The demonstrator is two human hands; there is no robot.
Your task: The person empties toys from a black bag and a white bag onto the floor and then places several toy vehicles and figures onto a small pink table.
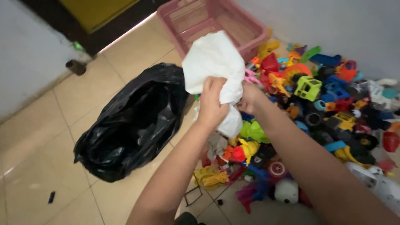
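Both hands clamped on white plastic bag: left hand, right hand, held close together above toy pile; black trash bag left on floor.

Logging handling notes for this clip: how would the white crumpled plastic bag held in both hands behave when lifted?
The white crumpled plastic bag is probably floppy: it folds and bunches where the left hand and right hand grip it. It seems light, since it billows upward above them.
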